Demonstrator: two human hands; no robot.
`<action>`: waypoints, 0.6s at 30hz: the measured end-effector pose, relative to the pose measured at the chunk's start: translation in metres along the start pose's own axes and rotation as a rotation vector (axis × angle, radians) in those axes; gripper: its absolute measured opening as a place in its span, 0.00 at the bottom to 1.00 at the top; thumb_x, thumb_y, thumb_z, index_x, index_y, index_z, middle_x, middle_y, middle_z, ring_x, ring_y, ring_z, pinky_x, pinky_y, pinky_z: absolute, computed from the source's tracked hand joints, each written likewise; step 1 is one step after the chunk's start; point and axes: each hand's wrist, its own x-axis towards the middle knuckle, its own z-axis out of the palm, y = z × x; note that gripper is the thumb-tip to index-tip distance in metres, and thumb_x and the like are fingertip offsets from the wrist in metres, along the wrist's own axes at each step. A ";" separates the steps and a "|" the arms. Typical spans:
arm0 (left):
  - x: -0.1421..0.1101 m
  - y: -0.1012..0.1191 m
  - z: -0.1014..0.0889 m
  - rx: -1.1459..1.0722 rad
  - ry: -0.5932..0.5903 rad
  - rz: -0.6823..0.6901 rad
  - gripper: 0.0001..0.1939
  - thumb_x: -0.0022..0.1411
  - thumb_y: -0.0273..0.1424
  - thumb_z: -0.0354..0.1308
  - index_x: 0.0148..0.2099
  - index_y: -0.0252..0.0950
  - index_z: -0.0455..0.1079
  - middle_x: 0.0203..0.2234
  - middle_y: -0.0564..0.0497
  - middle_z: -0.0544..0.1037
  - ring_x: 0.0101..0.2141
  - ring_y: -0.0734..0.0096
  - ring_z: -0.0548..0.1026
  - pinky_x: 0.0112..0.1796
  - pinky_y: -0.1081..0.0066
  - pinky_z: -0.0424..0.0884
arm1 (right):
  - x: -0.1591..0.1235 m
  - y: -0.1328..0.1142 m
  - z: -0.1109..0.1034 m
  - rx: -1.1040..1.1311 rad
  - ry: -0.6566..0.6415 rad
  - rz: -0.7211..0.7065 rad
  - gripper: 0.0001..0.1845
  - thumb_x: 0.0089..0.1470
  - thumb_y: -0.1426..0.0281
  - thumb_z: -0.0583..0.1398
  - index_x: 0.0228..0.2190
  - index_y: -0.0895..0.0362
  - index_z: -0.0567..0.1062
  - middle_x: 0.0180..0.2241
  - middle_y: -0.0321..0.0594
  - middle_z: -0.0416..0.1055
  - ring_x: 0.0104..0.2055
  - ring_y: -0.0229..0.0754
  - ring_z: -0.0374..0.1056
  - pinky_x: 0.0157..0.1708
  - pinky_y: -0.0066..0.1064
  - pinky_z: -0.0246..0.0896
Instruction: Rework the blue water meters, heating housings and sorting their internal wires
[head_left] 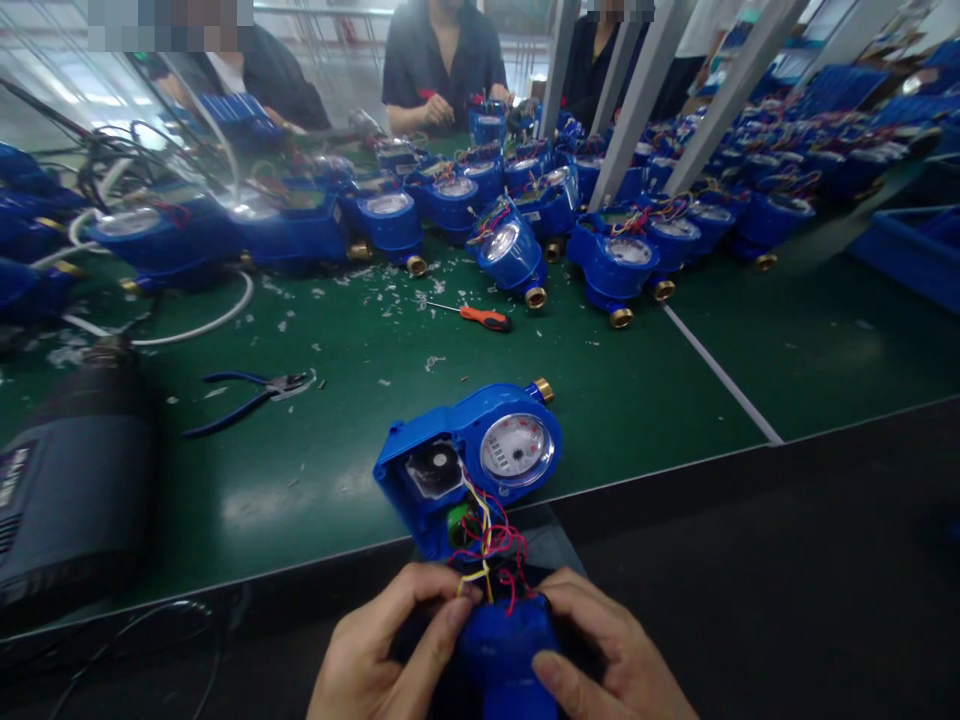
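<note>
A blue water meter (442, 415) lies near the table's front edge, its round dial facing up and its side compartment uncovered. Red, yellow and white wires (487, 535) run from that compartment down to a blue plastic housing (510, 640) just off the edge. My right hand (600, 640) is closed around the housing's right side, thumb on its near face. With thumb and forefinger, my left hand (409, 635) pinches a yellow wire at the housing's upper left. Inside the compartment sit a black round part and a green cylinder (461, 523).
An orange-handled screwdriver (486, 318) and blue-handled cutters (255, 393) lie on the green table (337, 480) among plastic scraps. A heat gun (79, 470) stands at left. Several meters (390, 220) line the back, where people sit. A blue crate (911, 255) is at right.
</note>
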 end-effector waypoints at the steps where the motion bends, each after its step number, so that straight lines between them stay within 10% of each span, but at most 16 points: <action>1: 0.001 0.002 0.000 -0.015 -0.026 -0.030 0.08 0.57 0.37 0.56 0.33 0.39 0.71 0.26 0.54 0.76 0.29 0.71 0.75 0.31 0.78 0.73 | 0.001 -0.002 -0.001 0.003 -0.016 -0.012 0.15 0.54 0.59 0.58 0.40 0.54 0.74 0.36 0.42 0.69 0.38 0.45 0.66 0.39 0.32 0.60; 18: 0.005 0.001 0.004 -0.268 -0.062 -0.164 0.12 0.60 0.39 0.53 0.44 0.40 0.58 0.26 0.55 0.74 0.29 0.75 0.74 0.30 0.79 0.70 | 0.001 -0.001 -0.006 0.058 -0.046 0.016 0.17 0.54 0.55 0.57 0.36 0.54 0.74 0.36 0.41 0.68 0.38 0.45 0.65 0.40 0.31 0.59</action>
